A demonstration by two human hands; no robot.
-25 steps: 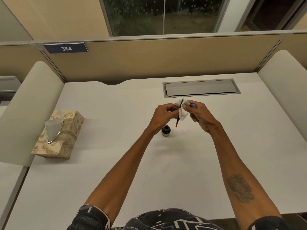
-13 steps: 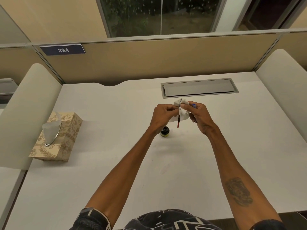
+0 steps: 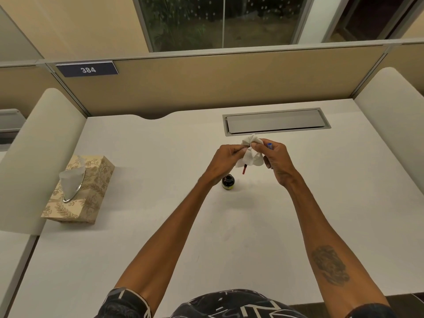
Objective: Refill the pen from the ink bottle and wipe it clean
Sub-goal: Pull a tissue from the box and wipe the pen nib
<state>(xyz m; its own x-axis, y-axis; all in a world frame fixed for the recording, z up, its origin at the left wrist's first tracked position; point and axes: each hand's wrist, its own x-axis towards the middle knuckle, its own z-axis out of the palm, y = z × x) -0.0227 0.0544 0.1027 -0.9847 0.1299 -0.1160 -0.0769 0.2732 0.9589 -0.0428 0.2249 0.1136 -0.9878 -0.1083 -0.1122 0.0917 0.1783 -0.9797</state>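
We're on the wipe step: left hand (image 3: 226, 157) and right hand (image 3: 278, 162) both pinch the tissue (image 3: 251, 154) bunched round the pen (image 3: 244, 169) at mid-frame, just above the bottle (image 3: 228, 182); next probably draw pen through tissue, clear of the bottle.

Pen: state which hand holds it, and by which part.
Both the left hand and right hand pinch the tissue wrapped round the upper part of the pen; its red lower end hangs free. Finger contact under the tissue is hidden.
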